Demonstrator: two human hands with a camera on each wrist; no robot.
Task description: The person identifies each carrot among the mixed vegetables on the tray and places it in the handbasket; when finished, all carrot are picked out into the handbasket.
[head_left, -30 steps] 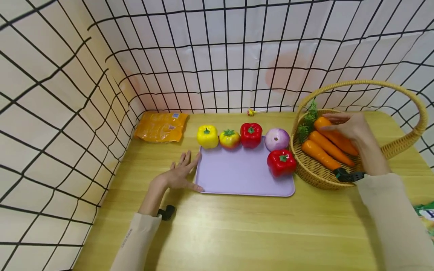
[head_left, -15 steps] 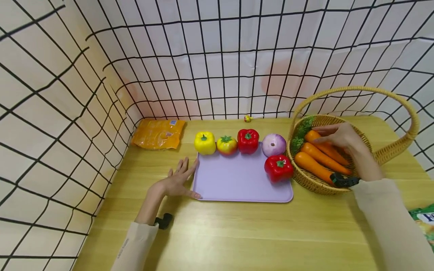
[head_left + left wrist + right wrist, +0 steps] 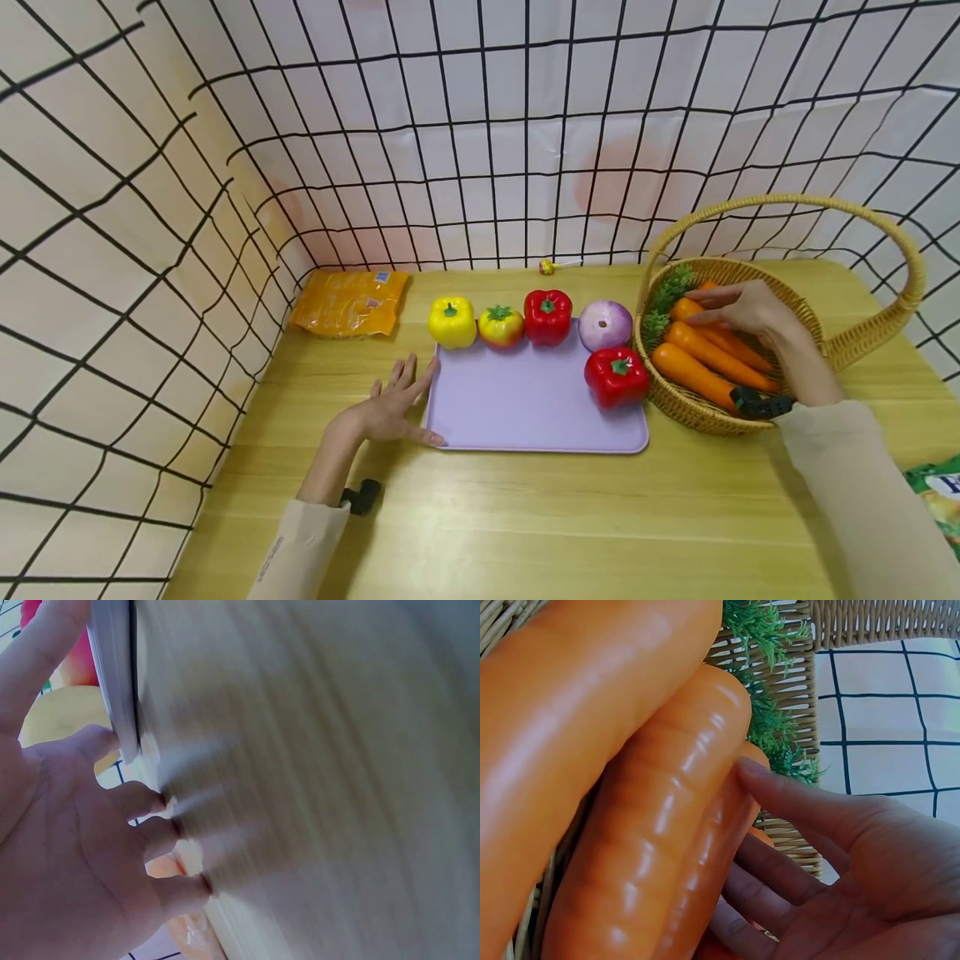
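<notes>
My left hand (image 3: 386, 410) lies with spread, straight fingers at the left edge of a lilac tray (image 3: 517, 404); thumb and forefinger touch its rim. In the left wrist view the other fingertips press on the table. Inside a wicker basket (image 3: 675, 408) on the right, my right hand (image 3: 757, 312) pinches a carrot (image 3: 712, 847) near its leafy end, thumb on one side and fingers on the other. Other orange carrots (image 3: 693, 371) lie beside it, green tops toward the left. A red bell pepper (image 3: 617, 377) sits at the tray's right side.
Along the tray's back edge stand a yellow pepper (image 3: 452, 323), a yellow-red tomato (image 3: 501, 327), another red pepper (image 3: 548, 318) and a purple onion (image 3: 604, 327). Behind lies a lollipop (image 3: 547, 267). An orange packet (image 3: 348, 304) lies back left, a green packet (image 3: 937, 500) far right. The basket handle (image 3: 787, 200) arches high.
The head view has tilted slightly, shifting the scene down. My right hand has moved a little toward the carrot tops; another carrot's end now shows behind its fingers. The left hand stays at the tray.
</notes>
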